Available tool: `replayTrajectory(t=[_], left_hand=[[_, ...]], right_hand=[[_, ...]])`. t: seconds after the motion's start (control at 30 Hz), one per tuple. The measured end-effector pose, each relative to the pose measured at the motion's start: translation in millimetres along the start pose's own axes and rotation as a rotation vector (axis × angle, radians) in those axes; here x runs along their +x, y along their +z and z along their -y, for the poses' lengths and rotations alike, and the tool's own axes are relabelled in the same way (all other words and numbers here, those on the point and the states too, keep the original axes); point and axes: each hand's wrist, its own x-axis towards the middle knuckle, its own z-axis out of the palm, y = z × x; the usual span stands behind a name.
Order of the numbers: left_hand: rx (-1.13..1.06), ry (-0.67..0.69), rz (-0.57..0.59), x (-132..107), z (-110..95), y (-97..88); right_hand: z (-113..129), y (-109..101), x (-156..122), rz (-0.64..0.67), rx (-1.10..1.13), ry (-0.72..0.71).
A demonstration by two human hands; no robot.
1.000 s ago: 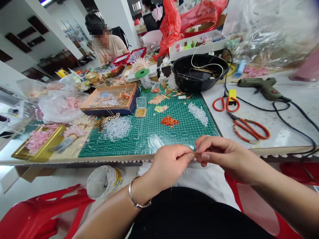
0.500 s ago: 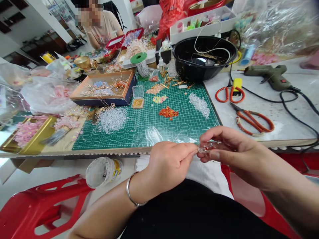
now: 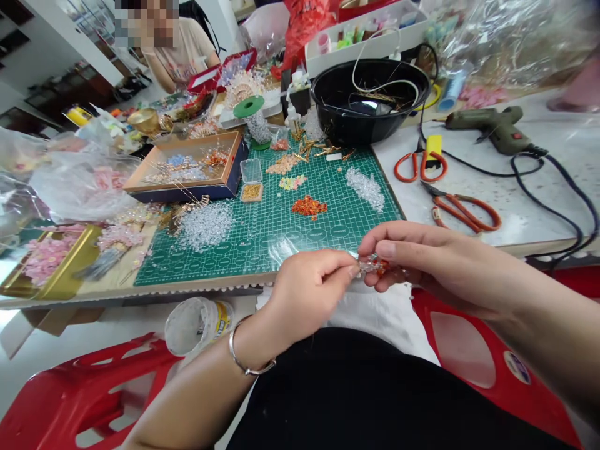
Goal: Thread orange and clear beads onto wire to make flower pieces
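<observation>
Though partly hidden, beaded piece (image 3: 374, 266) roughly crosswise.

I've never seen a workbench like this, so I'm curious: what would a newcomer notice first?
Probably the green mat in the middle of the table, with a vivid orange pile on it. At its near edge, the left hand pinches a small glittery piece, and the right hand's fingers curl around it. A big black bowl stands by the mat's far right corner.
</observation>
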Motion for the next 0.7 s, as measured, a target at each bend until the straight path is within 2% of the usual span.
replayTrajectory(t=[0.13,0.2,0.37,0.5,0.6,0.7], left_hand=[[0.39,0.41,-0.24,-11,3,5.4],[0.452,0.52,-0.302,-13,4,6.9],[0.487,0.525,-0.306,-11,0,9.4],[0.572,0.489,-0.262,-8,0,11.0],[0.725,0.476,-0.214,-2,11,4.7],[0.905,0.366,-0.135,6,34,-8.5]], right_hand=[[-3,-1,-13,-0.09,-0.089,-0.147],[-3,0,-21,-0.121,-0.162,-0.215],[-2,6,-31,-0.137,-0.503,-0.361],[-8,6,-23,-0.191,-0.755,-0.507],[-14,-2,-9,-0.217,-0.83,-0.573],[-25,-18,9,-0.276,-0.922,-0.613]])
